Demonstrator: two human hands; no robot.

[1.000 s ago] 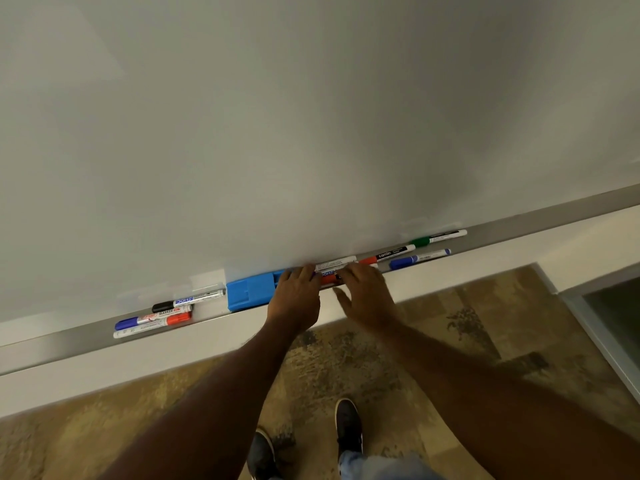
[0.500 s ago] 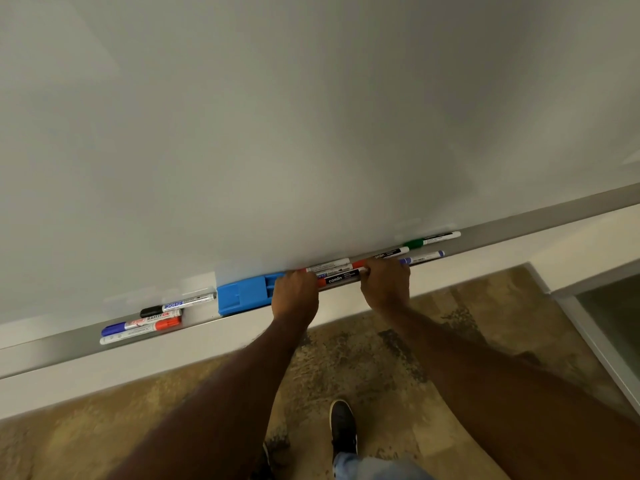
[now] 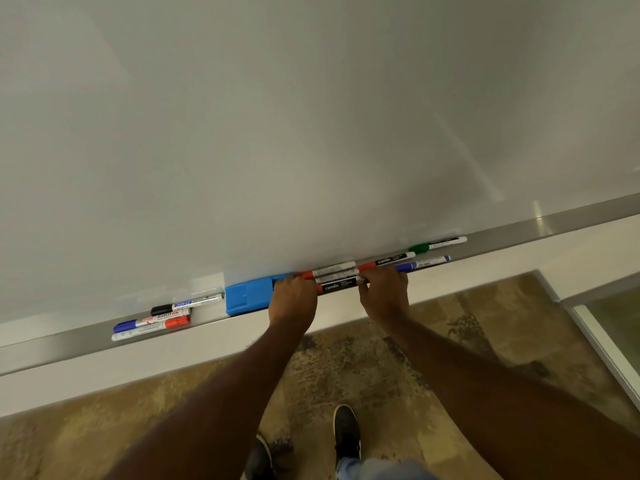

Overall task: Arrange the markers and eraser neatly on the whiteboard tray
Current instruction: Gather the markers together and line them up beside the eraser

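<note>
A grey metal tray (image 3: 554, 225) runs along the bottom of the whiteboard. A blue eraser (image 3: 247, 296) lies on it left of centre. My left hand (image 3: 292, 301) and my right hand (image 3: 384, 289) pinch the two ends of a bunch of three markers (image 3: 337, 277) just right of the eraser. Another red-capped marker (image 3: 386, 261), a blue marker (image 3: 424, 264) and a green-capped marker (image 3: 438, 244) lie further right on the tray. At the left, three markers (image 3: 156, 318) lie side by side: black-capped, blue-capped and red-capped.
The whiteboard (image 3: 311, 116) fills the upper view. Below the tray is a white wall strip (image 3: 138, 368), then patterned brown carpet (image 3: 346, 358) with my shoes (image 3: 346, 431). A glass panel with a metal frame (image 3: 602, 341) stands at the right.
Both hands closed in on the ends of the middle markers and pulled them together into a bunch. The camera moved slightly.
</note>
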